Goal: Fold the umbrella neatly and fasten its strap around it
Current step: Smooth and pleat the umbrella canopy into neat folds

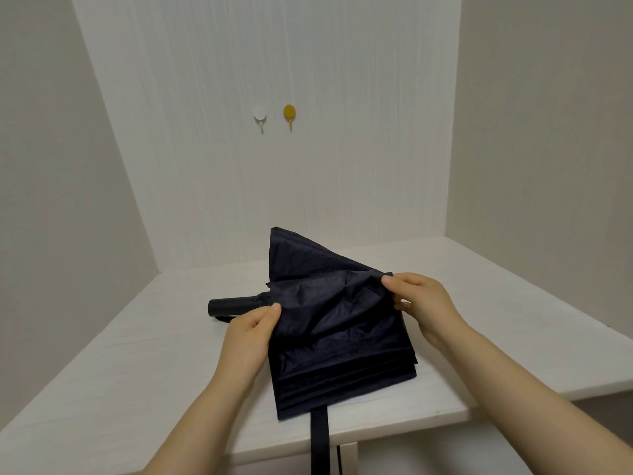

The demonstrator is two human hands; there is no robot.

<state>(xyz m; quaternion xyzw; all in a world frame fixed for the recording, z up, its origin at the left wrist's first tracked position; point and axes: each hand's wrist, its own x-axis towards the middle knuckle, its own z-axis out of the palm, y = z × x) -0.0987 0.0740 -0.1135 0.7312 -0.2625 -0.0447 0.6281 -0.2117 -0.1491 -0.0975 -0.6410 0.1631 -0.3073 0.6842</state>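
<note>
A dark navy folding umbrella [337,341] lies collapsed on the white table [137,365], its canopy loose and partly pleated, one panel sticking up behind. Its black handle [233,306] points left. My left hand [251,337] pinches the canopy's left edge near the handle. My right hand [419,303] pinches the fabric at the canopy's upper right corner. The strap [319,440] hangs from the canopy's near edge over the table's front.
Two wall hooks, one white [259,114] and one yellow [289,114], are on the back wall above the table. Walls close the table in at the left, back and right. The table's front edge runs just below the umbrella.
</note>
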